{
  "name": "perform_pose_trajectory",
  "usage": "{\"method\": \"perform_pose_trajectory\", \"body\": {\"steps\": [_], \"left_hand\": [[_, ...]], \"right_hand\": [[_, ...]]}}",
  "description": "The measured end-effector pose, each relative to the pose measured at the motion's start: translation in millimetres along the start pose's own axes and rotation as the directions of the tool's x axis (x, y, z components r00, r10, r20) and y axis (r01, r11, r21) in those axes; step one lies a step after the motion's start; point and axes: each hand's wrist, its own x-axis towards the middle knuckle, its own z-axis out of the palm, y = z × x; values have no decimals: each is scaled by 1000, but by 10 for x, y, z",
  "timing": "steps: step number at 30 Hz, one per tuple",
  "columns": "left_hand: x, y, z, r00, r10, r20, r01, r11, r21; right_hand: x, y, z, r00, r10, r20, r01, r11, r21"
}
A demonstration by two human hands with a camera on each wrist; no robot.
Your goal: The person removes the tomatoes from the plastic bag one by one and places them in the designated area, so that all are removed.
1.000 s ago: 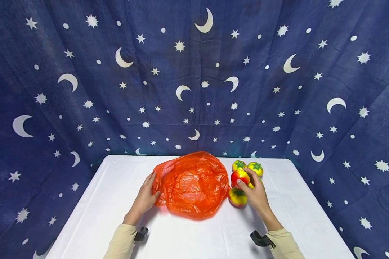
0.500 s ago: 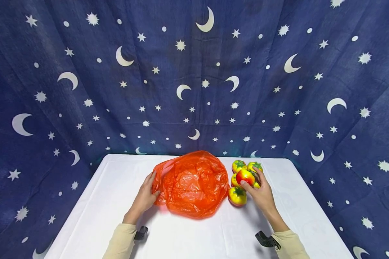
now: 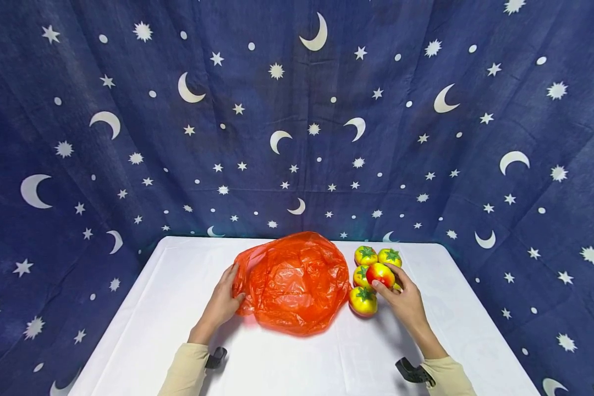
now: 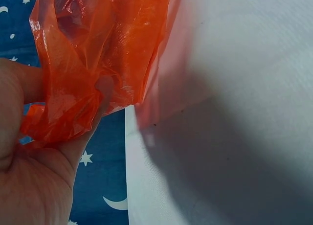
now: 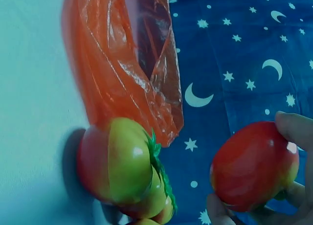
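A crinkled orange-red plastic bag [image 3: 297, 280] lies puffed up on the white table. Its left edge is pinched by my left hand [image 3: 220, 301]; in the left wrist view the thumb shows through the thin plastic [image 4: 73, 88]. Over at the right, my right hand [image 3: 407, 303] holds a red and yellow tomato [image 3: 380, 274], its red underside turned up, just above several others. In the right wrist view the thumb and fingers grip this tomato [image 5: 254, 166] from the side. The nearest standing tomato [image 3: 363, 301] has a green leafy top and sits close to the bag.
Two tomatoes, a left one [image 3: 365, 254] and a right one [image 3: 390, 256], stand at the back of the group. Another [image 3: 361, 275] is partly covered by the held one. Behind the white table [image 3: 287, 366] hangs a dark blue curtain [image 3: 297, 110] with moons and stars.
My right hand has moved a little to the right with the tomato, uncovering more of the tomatoes beside it. The left hand and the bag have stayed put.
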Motion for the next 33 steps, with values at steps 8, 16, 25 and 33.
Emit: {"method": "perform_pose_trajectory", "body": {"steps": [8, 16, 25, 33], "left_hand": [[7, -13, 9, 1000, -14, 4, 14, 1000, 9], [19, -10, 18, 1000, -12, 5, 12, 1000, 1], [29, -38, 45, 1000, 10, 2, -10, 1000, 0], [32, -50, 51, 1000, 21, -12, -21, 1000, -3]], "right_hand": [[-26, 40, -67, 1000, 5, 27, -4, 999, -34], [-23, 59, -148, 1000, 9, 20, -8, 999, -43], [19, 119, -259, 999, -20, -32, 18, 999, -44], [33, 187, -301, 999, 28, -39, -30, 997, -65]]}}
